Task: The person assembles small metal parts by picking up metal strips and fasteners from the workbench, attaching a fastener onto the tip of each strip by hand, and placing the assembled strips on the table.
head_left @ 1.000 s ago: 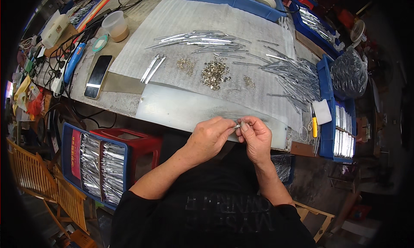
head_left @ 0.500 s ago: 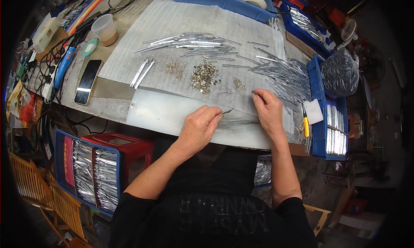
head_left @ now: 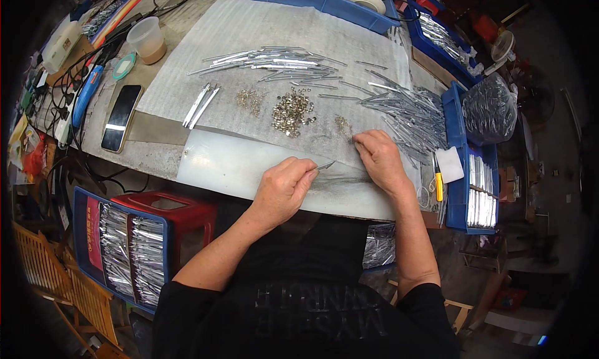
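Note:
My left hand is closed around a slim, pointed metal strip, whose tip sticks out past the fingers over the white board. To its right, my right hand has thumb and forefinger pinched together. Whatever is between those fingertips is too small to make out. They are close to a small scatter of tiny gold-coloured parts. A larger heap of small shiny metal pieces lies left of that, beside another scatter of fine parts. Many thin silver strips are piled behind my right hand.
More silver strips lie farther back, and a few at left. A phone and plastic cup stand left. A yellow-handled tool lies by a blue bin at right. Another blue bin sits lower left.
My right hand has moved slightly left toward the small scatter of tiny parts. My left hand still holds the metal strip, its position nearly the same. The whole view has shifted slightly.

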`<act>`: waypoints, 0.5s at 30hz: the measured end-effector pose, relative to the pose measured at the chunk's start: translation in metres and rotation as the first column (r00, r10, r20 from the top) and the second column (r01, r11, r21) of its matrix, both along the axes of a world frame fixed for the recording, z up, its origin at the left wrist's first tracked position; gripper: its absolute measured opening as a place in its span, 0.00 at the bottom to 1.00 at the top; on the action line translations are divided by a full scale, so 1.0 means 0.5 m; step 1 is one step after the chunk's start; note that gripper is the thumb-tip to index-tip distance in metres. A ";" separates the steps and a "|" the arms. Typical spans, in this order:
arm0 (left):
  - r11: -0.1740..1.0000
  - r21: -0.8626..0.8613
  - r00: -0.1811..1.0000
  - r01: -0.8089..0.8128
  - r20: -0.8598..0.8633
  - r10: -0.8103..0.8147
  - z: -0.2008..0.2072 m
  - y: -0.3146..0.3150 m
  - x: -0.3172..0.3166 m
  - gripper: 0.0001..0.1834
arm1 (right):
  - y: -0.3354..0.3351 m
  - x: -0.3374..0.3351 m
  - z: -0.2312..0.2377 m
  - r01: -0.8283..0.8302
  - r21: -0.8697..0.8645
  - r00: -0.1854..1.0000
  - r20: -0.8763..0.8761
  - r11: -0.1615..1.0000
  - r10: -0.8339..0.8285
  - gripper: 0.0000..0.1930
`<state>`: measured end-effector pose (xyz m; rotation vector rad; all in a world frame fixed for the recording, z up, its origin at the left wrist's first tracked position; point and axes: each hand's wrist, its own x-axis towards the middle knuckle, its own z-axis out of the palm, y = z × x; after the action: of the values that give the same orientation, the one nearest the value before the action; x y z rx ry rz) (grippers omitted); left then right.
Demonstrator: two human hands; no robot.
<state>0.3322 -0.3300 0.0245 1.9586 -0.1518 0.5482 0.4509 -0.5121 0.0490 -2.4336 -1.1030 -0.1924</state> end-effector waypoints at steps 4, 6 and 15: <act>1.000 -0.015 1.000 0.006 0.000 -0.006 0.000 -0.002 0.001 0.04 | -0.012 0.004 0.001 0.076 0.066 0.995 -0.070 0.995 -0.072 0.05; 1.000 -0.010 1.000 0.012 -0.015 -0.012 0.002 -0.002 0.001 0.04 | -0.012 0.004 0.000 0.084 0.053 0.994 -0.073 0.995 -0.080 0.04; 1.000 -0.019 1.000 0.016 -0.005 -0.016 0.001 -0.002 0.001 0.04 | 0.005 0.002 -0.015 0.073 0.021 0.997 -0.018 0.997 -0.073 0.03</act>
<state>0.3324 -0.3308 0.0251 1.9381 -0.1587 0.5324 0.4520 -0.5098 0.0415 -2.4535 -1.0002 -0.2047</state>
